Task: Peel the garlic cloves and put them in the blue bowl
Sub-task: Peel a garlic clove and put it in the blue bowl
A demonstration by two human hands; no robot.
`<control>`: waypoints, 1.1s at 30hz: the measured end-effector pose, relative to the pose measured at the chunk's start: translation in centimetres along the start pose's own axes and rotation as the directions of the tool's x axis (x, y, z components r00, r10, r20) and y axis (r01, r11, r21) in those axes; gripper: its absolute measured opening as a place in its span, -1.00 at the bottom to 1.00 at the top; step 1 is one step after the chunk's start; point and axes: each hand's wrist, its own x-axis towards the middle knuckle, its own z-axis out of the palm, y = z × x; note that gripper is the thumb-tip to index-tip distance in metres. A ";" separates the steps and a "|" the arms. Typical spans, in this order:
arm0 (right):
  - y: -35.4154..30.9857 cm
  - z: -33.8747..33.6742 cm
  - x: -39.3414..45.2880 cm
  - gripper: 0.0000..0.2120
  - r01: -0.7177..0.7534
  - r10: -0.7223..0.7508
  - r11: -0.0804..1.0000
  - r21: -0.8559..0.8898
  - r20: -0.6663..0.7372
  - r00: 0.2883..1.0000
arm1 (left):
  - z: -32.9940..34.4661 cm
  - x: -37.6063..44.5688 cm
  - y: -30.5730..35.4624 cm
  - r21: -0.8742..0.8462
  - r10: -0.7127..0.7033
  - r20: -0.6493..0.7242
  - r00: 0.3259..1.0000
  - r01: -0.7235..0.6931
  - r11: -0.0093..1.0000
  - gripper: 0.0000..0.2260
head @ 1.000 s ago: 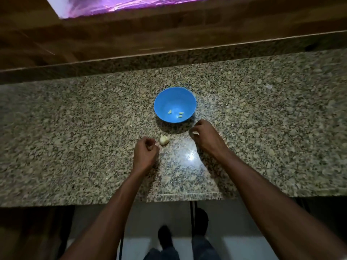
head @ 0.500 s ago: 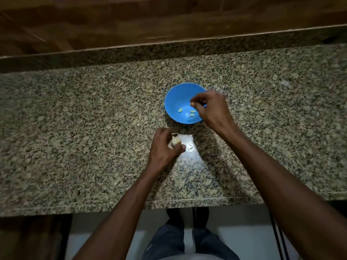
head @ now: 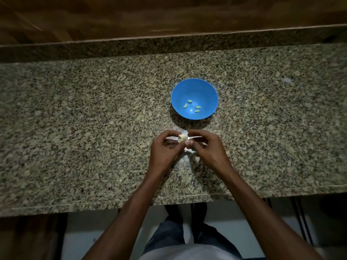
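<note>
Garlic pinched between both hands' fingers, near blue bowl

4 peeled cloves in blue bowl.

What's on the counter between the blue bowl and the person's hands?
Nothing: the head view shows only bare granite counter and the blue bowl's shadow there.

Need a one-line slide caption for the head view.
Both hands, left and right, pinch a garlic piece over the granite counter; four peeled cloves lie in the blue bowl.
</note>
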 end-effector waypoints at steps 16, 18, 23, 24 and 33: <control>1.4 1.3 -0.6 -0.55 -0.013 0.011 0.991 0.135 0.018 1.000 | -0.2 -1.2 0.2 -0.114 -0.039 0.043 0.998 0.044 0.993 -0.89; 1.7 1.3 -0.6 -0.58 -0.020 0.016 0.987 0.159 0.029 0.999 | -0.2 -1.1 0.4 -0.094 -0.027 0.011 1.000 0.028 0.995 -0.90; 1.9 1.1 0.0 -0.58 -0.043 0.033 0.985 0.167 0.065 0.997 | 0.2 -0.6 0.8 -0.026 -0.039 -0.002 0.999 0.039 0.999 -0.91; 1.8 1.0 0.1 -0.58 -0.049 0.038 0.986 0.156 0.073 0.997 | 0.3 -0.6 0.8 -0.008 -0.038 -0.009 0.999 0.038 0.999 -0.92; 1.9 0.4 1.0 -0.60 -0.077 0.074 0.997 0.030 0.089 0.993 | 2.5 -0.7 -1.0 0.181 -0.043 -0.105 0.993 0.062 0.981 -0.98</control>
